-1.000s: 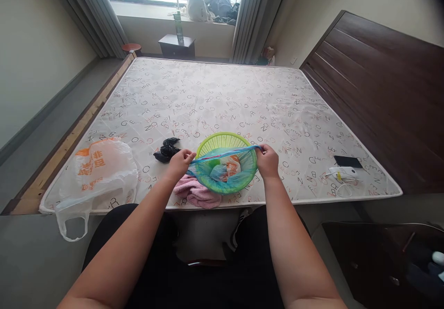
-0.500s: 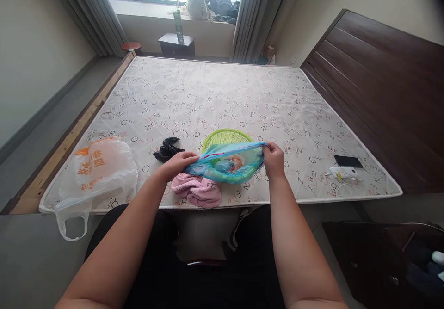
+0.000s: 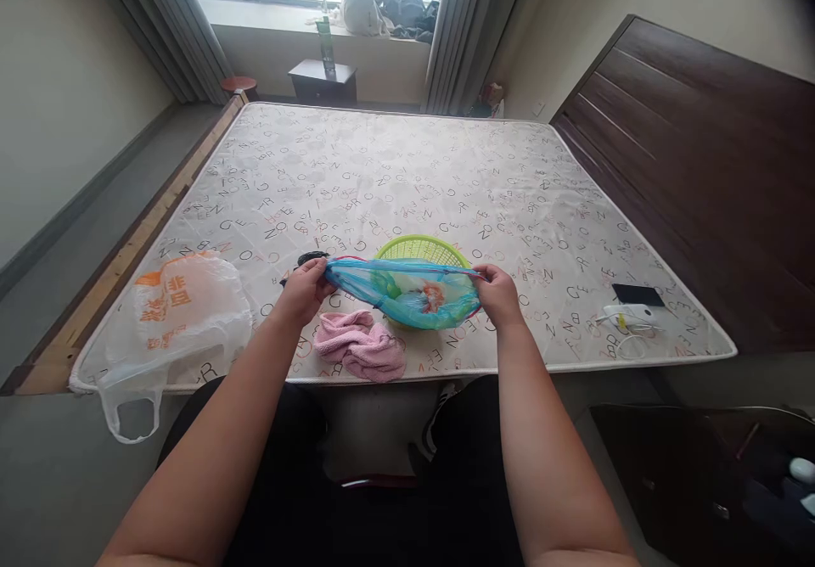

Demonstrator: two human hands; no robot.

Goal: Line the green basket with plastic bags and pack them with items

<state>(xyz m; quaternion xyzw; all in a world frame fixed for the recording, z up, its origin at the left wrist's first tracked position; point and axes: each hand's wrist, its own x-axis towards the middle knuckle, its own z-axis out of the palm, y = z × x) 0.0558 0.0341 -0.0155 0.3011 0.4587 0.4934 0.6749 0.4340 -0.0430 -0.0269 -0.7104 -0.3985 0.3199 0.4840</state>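
A thin blue plastic bag [image 3: 407, 295] is stretched sideways between my two hands. My left hand [image 3: 304, 289] pinches one end of its rim, and my right hand [image 3: 498, 294] grips the other end. Through the film show blurred orange-red and pale shapes; I cannot tell what they are. The bag hangs in front of and over a light green basket [image 3: 424, 244], whose back rim stays visible. A crumpled pink towel [image 3: 360, 346] lies just below the bag. Partly hidden behind my left hand is a black plastic bag [image 3: 311, 258].
On the mattress [image 3: 395, 176], a white plastic bag with orange print [image 3: 182, 312] lies at the left. To the right are a black phone [image 3: 637, 295] and a white device with a cable [image 3: 633, 317]. A dark headboard [image 3: 694, 185] stands at the right.
My left hand has moved left and slightly up, pulling the bag's rim wider and straighter. The towel is less covered, and the black bag is more hidden.
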